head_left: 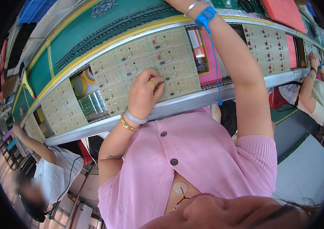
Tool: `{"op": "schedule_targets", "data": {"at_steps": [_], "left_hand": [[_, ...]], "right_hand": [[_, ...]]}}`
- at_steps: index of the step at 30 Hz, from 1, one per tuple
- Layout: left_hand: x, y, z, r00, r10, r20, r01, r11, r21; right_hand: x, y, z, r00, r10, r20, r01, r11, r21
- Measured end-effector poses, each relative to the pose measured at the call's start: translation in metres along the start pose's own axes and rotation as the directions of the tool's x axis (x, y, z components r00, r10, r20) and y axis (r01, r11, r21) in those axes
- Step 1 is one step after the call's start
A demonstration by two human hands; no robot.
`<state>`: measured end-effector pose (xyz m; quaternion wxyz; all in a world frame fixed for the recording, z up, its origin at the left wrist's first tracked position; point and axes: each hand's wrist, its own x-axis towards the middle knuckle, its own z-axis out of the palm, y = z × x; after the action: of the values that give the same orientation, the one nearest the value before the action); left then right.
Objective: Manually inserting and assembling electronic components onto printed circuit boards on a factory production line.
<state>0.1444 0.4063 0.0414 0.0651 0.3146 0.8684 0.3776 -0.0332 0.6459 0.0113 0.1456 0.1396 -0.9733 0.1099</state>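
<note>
A wide, pale green circuit board panel (pixel 185 72) lies in front of me on the metal rails of the line, with small black parts and a few red ones standing on it. Low over its middle is my left hand (pixel 143 93), fingers curled and closed together; whatever they hold, if anything, is hidden. My right hand (pixel 180 3) reaches to the top edge of the view, its fingers cut off there. A blue wrist strap (pixel 205 17) with a hanging cord circles that wrist. Long rows of small black parts (pixel 108 36) lie on the green mat (pixel 64 40) beyond the panel.
Small grey parts (pixel 103 7) are heaped at the back. Another panel with red parts (pixel 267 47) is right, a further panel (pixel 63 110) left. Yellow tape rolls (pixel 79 86) sit in a gap. Co-workers sit on both sides; a metal rail (pixel 181 102) runs before me.
</note>
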Motion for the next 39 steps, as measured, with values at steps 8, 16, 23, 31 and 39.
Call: {"op": "schedule_targets", "data": {"at_steps": [8, 16, 23, 31, 39], "left_hand": [[0.003, 0.000, 0.003, 0.999, 0.029, 0.030, -0.031, 0.998, 0.058], [0.007, 0.002, 0.001, 0.994, 0.096, 0.045, -0.101, 0.986, 0.135], [0.045, -0.025, -0.056, 0.995, -0.095, -0.026, 0.096, 0.993, 0.062], [0.150, -0.155, -0.113, 0.968, -0.111, -0.225, 0.195, 0.898, 0.394], [0.163, -0.177, -0.121, 0.981, -0.124, -0.151, 0.174, 0.904, 0.390]], "right_hand": [[-0.004, -0.004, -0.004, 0.999, 0.051, -0.005, -0.050, 0.999, 0.012], [-0.010, -0.018, -0.033, 0.988, 0.103, -0.118, -0.067, 0.960, 0.274], [-0.082, -0.068, -0.068, 0.991, 0.132, 0.014, -0.115, 0.800, 0.589], [-0.156, -0.116, -0.075, 0.915, 0.218, 0.341, -0.403, 0.558, 0.725], [-0.159, -0.128, -0.057, 0.959, 0.148, 0.242, -0.270, 0.737, 0.619]]}}
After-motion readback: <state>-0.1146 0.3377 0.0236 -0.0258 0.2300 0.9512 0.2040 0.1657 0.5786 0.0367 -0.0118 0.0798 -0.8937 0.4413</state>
